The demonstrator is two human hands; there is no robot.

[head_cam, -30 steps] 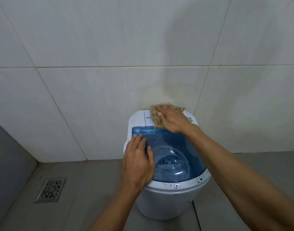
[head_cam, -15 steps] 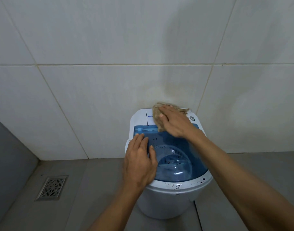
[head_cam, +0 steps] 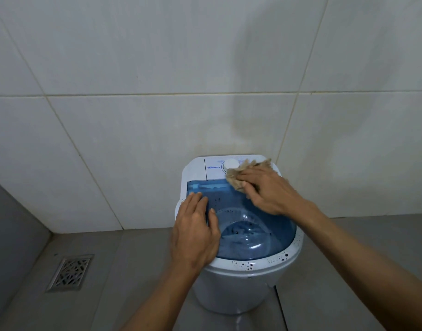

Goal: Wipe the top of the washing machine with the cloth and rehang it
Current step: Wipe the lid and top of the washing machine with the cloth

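Note:
A small white washing machine point(head_cam: 238, 285) with a clear blue lid point(head_cam: 255, 232) stands on the floor against the tiled wall. My right hand point(head_cam: 269, 189) presses a beige cloth point(head_cam: 238, 175) flat on the right part of the white control panel, just right of the round white dial point(head_cam: 231, 164). My left hand point(head_cam: 195, 230) lies flat, fingers together, on the left side of the lid and rim. Dark specks dot the white front rim point(head_cam: 250, 265). Where the cloth hangs is out of view.
Large white wall tiles point(head_cam: 157, 130) rise directly behind the machine. A grey floor point(head_cam: 124, 271) surrounds it, with a metal drain grate point(head_cam: 70, 272) at the lower left. A grey wall point(head_cam: 11, 225) closes the left side.
My right hand has slid the cloth from the middle of the control panel to its right end, uncovering the dial. My left hand has stayed on the lid's left side.

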